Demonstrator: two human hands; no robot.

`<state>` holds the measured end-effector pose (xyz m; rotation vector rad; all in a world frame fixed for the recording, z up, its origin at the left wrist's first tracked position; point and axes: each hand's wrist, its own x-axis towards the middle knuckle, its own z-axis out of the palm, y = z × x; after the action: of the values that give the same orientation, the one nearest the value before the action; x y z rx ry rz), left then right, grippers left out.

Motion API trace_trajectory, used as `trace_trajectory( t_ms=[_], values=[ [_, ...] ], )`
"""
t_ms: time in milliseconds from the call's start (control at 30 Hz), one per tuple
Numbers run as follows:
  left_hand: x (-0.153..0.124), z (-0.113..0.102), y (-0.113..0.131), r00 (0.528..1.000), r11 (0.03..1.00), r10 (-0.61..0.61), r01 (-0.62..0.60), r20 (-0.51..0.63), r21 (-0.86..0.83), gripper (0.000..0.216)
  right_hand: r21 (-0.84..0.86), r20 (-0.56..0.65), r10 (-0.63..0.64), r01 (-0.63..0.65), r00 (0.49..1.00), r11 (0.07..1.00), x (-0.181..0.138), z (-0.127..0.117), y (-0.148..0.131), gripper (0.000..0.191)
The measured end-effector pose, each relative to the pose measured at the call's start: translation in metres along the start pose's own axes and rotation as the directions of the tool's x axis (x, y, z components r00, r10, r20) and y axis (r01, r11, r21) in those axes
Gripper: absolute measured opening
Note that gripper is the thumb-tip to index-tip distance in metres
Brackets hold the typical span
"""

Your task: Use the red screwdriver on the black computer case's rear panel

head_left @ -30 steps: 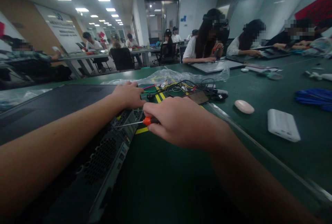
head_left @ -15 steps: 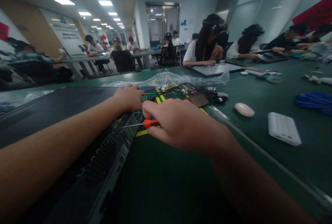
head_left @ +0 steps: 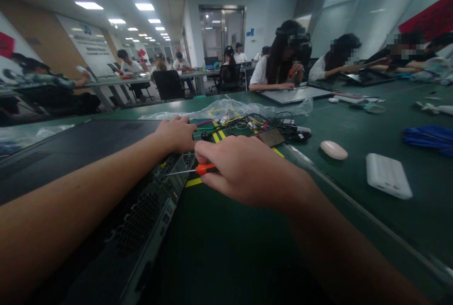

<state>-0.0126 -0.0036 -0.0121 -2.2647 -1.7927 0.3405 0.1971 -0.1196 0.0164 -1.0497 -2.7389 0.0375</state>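
Observation:
A black desktop computer case [head_left: 88, 147] lies on its side at the left, its rear panel with vents and ports turned towards the right. My left hand [head_left: 175, 133] is laid over the upper edge of the case near its far corner, fingers bent over that edge. In my closed right hand [head_left: 240, 170] is a screwdriver with an orange and black handle [head_left: 205, 168]. Its thin metal shaft points left, with the tip at the rear panel. Whether the tip sits in a screw is too small to tell.
Beyond my hands lie tangled cables [head_left: 247, 123] and crumpled clear plastic film [head_left: 230, 104]. On the right are a pale oval case [head_left: 333, 150], a white box-shaped device [head_left: 388, 175] and a blue bundle [head_left: 430, 137]. Across the green table [head_left: 226, 253], people work on flat panels.
Both hands and the screwdriver stay almost in place; the view has shifted only slightly.

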Motion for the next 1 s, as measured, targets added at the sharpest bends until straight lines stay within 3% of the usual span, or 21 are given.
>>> trace_trajectory(
  t_ms=[767,1000],
  values=[
    [-0.0020,-0.0050,0.0015,0.999,1.000,0.000,0.000,0.046,0.009,0.070,-0.031,0.051,0.014,-0.013,0.999,0.999,0.0013,-0.0018,-0.0009,0.021],
    [0.0026,0.0021,-0.0008,1.000,1.000,-0.025,0.025,0.002,-0.006,0.070,-0.033,0.099,0.054,-0.051,0.994,0.998,0.0045,-0.0038,-0.0046,0.032]
  ],
)
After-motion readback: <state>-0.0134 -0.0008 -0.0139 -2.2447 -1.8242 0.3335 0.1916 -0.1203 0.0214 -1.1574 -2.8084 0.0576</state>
